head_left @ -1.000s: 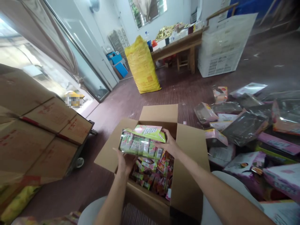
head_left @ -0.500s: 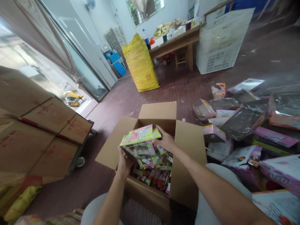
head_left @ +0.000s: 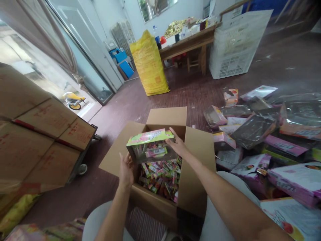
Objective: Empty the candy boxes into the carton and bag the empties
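A green and pink display box (head_left: pixel 150 138) with a clear window is tilted over an open cardboard carton (head_left: pixel 155 201). Inside the window a few small packets (head_left: pixel 156 153) show. My right hand (head_left: pixel 177 144) grips the box's right end, thumb on the front and fingers behind. At the lower left corner of the box, my left hand (head_left: pixel 126 169) has its fingers apart, close beside the box; whether they touch it is unclear. Many small green and pink packets (head_left: pixel 160 175) fill the carton below.
Used display boxes (head_left: pixel 253 130) lie heaped to the right. Stacked cartons (head_left: pixel 45 144) stand on a trolley at left. Ahead are a yellow sack (head_left: pixel 150 67), a wooden table (head_left: pixel 188 47) and white plastic crates (head_left: pixel 233 53). My knees flank the carton.
The display box has turned so its window faces me more, and fewer packets show inside it. My left hand has loosened from its lower corner and moved slightly left.
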Motion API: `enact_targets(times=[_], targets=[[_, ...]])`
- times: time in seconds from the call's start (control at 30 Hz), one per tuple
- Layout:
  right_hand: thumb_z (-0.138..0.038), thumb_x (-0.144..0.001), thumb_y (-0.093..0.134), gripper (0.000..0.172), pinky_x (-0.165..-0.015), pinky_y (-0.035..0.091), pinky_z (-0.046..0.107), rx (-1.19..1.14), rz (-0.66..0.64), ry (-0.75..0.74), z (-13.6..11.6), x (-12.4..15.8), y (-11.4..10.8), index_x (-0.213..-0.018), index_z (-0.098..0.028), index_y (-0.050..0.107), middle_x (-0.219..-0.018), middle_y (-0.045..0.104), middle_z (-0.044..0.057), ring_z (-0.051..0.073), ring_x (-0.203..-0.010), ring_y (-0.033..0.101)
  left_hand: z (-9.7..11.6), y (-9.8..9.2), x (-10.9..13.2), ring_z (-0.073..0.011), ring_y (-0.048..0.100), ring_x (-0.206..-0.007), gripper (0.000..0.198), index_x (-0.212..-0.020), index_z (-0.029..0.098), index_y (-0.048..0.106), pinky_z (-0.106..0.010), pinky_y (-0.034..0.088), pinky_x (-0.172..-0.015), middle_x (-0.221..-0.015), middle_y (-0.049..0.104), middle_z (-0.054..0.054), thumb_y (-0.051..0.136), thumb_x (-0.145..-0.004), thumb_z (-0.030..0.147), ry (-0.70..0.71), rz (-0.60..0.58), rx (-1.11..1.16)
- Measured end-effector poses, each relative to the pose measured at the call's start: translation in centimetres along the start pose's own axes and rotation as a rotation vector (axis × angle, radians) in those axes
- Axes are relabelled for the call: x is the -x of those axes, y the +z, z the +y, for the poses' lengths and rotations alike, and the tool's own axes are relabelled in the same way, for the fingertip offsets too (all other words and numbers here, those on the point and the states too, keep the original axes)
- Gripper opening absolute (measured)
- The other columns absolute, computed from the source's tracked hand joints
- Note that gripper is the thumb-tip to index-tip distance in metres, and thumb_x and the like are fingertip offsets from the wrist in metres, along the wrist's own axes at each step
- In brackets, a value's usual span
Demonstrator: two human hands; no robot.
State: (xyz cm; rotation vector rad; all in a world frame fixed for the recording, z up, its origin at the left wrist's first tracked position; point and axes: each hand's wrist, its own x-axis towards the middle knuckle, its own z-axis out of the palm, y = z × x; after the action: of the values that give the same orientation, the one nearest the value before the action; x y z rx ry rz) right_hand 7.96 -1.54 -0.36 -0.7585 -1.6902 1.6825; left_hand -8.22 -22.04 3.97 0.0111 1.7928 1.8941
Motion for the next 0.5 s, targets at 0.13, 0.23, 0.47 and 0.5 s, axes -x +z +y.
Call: enact_targets(times=[0.13, 0.23, 0.47, 0.5], targets=[[-0.085, -0.065, 0.07, 0.112, -0.122, 0.03, 0.05, -0.225, 0.009, 0.065, 1.4, 0.0, 0.3, -0.156, -0.03, 0.036, -0.145, 0.058, 0.007, 0.03, -0.141, 0.046, 1.5, 0.4, 0.6, -0.0199, 0.063, -0.1, 0.063, -0.107, 0.022, 0.078, -0.03, 0.047, -0.085, -0.113, 0.075, -0.007, 0.055, -0.081, 0.074, 0.208, -0.011, -0.038], [-0.081, -0.064, 0.075, 0.114, -0.118, 0.037, 0.048, -0.343, -0.051, 0.16, 2.5, 0.4, 1.1, -0.157, -0.032, 0.032, -0.143, 0.059, 0.006, 0.029, -0.137, 0.05, 2.0, 0.4, 0.6, -0.02, 0.062, -0.104, 0.057, -0.107, 0.024, 0.078, -0.03, 0.046, -0.087, -0.119, 0.074, -0.006, 0.057, -0.081, 0.07, 0.302, 0.027, -0.035], [-0.079, -0.067, 0.073, 0.112, -0.123, 0.027, 0.049, -0.127, -0.016, 0.108, 1.9, 1.5, 1.4, -0.158, -0.03, 0.03, -0.146, 0.056, 0.006, 0.029, -0.139, 0.048, 2.2, -0.3, 0.5, -0.017, 0.062, -0.087, 0.061, -0.105, 0.021, 0.078, -0.028, 0.042, -0.074, -0.112, 0.075, -0.007, 0.053, -0.079, 0.071, 0.178, 0.103, -0.082], [-0.079, -0.069, 0.072, 0.109, -0.123, 0.028, 0.049, -0.105, 0.002, 0.096, 1.8, 1.6, 1.2, -0.157, -0.03, 0.031, -0.145, 0.057, 0.006, 0.029, -0.138, 0.049, 2.1, -0.2, 0.7, -0.0175, 0.062, -0.088, 0.061, -0.104, 0.022, 0.078, -0.028, 0.042, -0.074, -0.113, 0.074, -0.007, 0.054, -0.078, 0.071, 0.189, 0.101, -0.08]])
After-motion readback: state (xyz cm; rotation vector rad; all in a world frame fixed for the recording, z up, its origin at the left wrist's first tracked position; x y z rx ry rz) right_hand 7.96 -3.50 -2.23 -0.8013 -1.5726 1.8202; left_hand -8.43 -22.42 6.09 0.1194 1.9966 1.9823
